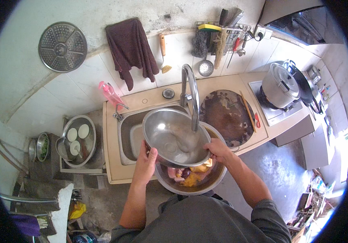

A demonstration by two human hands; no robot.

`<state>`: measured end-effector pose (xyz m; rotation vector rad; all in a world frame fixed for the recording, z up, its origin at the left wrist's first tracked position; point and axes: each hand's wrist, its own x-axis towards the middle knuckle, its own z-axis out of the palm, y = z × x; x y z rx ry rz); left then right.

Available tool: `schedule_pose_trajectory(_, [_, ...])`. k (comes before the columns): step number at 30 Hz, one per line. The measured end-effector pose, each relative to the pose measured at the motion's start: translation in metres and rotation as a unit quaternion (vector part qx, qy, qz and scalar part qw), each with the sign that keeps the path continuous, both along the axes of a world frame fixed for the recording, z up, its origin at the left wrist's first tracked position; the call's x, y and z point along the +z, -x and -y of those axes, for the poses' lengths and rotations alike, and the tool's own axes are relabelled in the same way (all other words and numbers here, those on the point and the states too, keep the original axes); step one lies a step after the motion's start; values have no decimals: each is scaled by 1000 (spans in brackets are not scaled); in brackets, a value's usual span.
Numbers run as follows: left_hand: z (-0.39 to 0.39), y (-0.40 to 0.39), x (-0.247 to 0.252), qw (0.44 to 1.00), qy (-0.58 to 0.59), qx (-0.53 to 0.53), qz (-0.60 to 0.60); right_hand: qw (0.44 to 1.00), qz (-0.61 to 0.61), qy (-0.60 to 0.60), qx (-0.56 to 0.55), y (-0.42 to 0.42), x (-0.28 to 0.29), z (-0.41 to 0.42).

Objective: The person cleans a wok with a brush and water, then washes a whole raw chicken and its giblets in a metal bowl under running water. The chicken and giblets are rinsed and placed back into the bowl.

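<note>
Between both hands I hold a stainless steel basin, tilted, with what looks like a little clear water in its bottom. My left hand grips its left side, thumb near the rim. On the right, my right hand clasps the rim. The spout of a chrome faucet reaches down over the basin. Partly hidden beneath it is a larger metal bowl with raw meat pieces, yellow matter and a dark red piece. Left of the basin, part of the steel sink shows.
A round dark board with chopsticks lies right of the faucet. Beyond it, a lidded pot stands on the stove. At left, a basin holds white dishes. A pink pump bottle stands behind the sink.
</note>
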<state>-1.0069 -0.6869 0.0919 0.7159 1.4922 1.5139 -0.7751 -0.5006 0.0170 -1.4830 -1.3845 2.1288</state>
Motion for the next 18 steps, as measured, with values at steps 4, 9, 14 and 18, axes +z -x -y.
schedule_pose_trajectory(4, [-5, 0, -14, 999, 29, 7, -15, 999, 36, 4, 8, -8, 11, -5])
schedule_pose_trajectory(9, [-2, 4, -6, 999, 41, 5, -14, 989, 93, -92, 73, 2, -8, -12])
schedule_pose_trajectory(14, [-18, -4, -1, 999, 35, -6, 26, 998, 24, -49, 8, -7, -35, -25])
schedule_pose_trajectory(18, [-25, -4, -7, 995, 59, 18, 75, 990, -7, -136, -20, 5, -14, -14])
